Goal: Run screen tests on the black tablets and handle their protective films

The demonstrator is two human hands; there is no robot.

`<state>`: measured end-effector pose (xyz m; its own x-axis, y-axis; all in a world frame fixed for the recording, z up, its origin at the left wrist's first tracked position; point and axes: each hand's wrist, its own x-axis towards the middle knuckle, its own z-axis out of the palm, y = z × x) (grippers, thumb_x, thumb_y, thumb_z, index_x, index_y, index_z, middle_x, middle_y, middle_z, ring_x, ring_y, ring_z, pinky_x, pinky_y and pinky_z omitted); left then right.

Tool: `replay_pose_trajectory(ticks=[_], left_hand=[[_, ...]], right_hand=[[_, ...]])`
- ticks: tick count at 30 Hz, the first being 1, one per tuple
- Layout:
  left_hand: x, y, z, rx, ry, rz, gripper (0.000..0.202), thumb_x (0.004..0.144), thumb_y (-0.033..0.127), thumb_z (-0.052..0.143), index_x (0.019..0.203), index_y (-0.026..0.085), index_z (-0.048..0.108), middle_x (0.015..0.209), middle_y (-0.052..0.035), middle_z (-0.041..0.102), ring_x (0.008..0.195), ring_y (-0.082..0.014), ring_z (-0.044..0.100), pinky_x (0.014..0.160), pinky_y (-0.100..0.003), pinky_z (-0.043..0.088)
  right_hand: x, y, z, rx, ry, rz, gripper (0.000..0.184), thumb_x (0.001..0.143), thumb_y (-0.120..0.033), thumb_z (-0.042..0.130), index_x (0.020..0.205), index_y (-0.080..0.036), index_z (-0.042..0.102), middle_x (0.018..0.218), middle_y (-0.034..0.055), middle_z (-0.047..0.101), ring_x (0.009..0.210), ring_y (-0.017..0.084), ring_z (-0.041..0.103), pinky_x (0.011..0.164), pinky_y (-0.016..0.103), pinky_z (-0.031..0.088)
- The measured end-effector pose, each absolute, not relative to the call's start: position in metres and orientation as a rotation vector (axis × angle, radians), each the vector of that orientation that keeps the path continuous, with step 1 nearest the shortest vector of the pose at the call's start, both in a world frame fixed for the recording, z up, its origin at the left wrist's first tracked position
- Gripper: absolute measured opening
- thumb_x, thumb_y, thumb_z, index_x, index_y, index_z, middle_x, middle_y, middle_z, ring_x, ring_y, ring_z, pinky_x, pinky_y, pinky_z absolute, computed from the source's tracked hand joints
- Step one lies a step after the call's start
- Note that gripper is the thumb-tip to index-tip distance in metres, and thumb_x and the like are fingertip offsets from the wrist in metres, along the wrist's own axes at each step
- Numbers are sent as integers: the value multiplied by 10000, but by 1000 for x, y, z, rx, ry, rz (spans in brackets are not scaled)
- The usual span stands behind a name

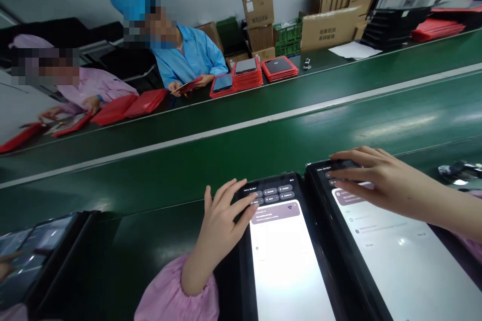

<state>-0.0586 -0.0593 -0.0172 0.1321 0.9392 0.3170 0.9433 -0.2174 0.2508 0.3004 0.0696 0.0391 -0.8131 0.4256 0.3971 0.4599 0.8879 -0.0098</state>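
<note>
The left hand (222, 230) and the right hand (384, 180) are both open, fingers spread and gripping nothing, with their fingertips on the upper parts of two black-framed tablets. The left hand is on the left tablet (286, 261), and the right hand is on the right tablet (402, 256). Both screens are lit, with rounded buttons near the top, right under the fingers. The tablets lie flat side by side, seemingly so that each hand can reach its own screen. Nothing blocks either hand. A pink sleeve (176, 293) covers the left forearm.

Both tablets rest on a green conveyor belt (150, 180). Left of the left hand lies a third tablet (41, 256). Right of the right hand is a shiny metal object (459, 171), too unclear to identify. Well beyond the hands, a co-worker in a blue smock (192, 55) and another in a pink smock (94, 90) sit at a dark surface (320, 62) among stacked red cases (246, 72), with cardboard boxes (258, 7) behind them.
</note>
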Motion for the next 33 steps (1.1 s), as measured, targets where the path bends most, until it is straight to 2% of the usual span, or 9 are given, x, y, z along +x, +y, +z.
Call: replay_pose_trajectory(ticks=[10,16,18,20,23,25,28,30,33], left_hand=[[-56,-61,-14,-2350,-1950,-579,335,1098,392,505,1186,354,827,1372,-113,752,1328,-371,667,1164,-853,351],[-57,-68,-16,-2324,-1893,-518,331,1088,362,514,1275,358,787,1428,-104,729,1353,-348,653,1248,-819,244],[-60,-81,-18,-2267,-1884,-586,348,1093,364,498,1335,336,746,1451,-107,715,1335,-324,670,1285,-767,233],[-62,-96,-21,-2204,-1876,-686,346,1095,349,492,1364,307,706,1420,-100,731,1285,-277,702,1324,-665,253],[-60,-109,-24,-2200,-1826,-757,316,1091,323,506,1351,289,682,1360,-81,758,1228,-229,729,1339,-542,287],[-53,-104,-22,-2244,-1803,-740,322,1090,328,501,1352,293,686,1355,-84,759,1224,-239,730,1331,-564,297],[-35,-77,-13,-2329,-1864,-649,353,1094,382,488,1370,300,693,1408,-112,731,1282,-291,702,1295,-683,307],[-23,-57,-5,-2406,-1916,-566,393,1093,446,490,1401,292,681,1462,-139,697,1343,-332,666,1251,-758,325],[-7,-37,5,-2500,-1933,-483,450,1076,515,523,1438,286,663,1520,-160,653,1413,-375,614,1210,-828,319]], right_hand=[[299,71,35,-609,-2647,-91,439,1153,-355,417,1090,-259,840,1190,98,785,986,285,753,746,418,563],[306,67,39,-624,-2585,-72,449,1155,-426,402,1167,-262,819,1212,105,787,1005,298,764,798,458,602],[322,65,43,-742,-2473,66,389,1132,-472,463,1237,-303,798,1238,90,781,996,289,771,807,455,634],[345,62,46,-955,-2291,235,342,1084,-529,557,1243,-340,793,1208,72,787,938,274,777,779,426,660],[375,61,40,-1265,-2018,513,428,998,-672,631,1219,-346,798,1177,67,802,920,288,787,759,407,682],[384,65,31,-1357,-1912,704,570,948,-753,640,1308,-328,763,1293,85,779,1087,326,778,874,428,685],[380,78,17,-1334,-1877,930,762,916,-814,624,1477,-299,655,1475,110,686,1356,345,662,1099,471,600],[372,85,11,-1289,-1877,1054,790,920,-816,622,1512,-293,623,1496,118,669,1400,342,628,1157,496,552],[364,90,6,-1236,-1840,1179,758,923,-781,660,1509,-300,627,1481,119,680,1361,339,657,1157,510,546]])
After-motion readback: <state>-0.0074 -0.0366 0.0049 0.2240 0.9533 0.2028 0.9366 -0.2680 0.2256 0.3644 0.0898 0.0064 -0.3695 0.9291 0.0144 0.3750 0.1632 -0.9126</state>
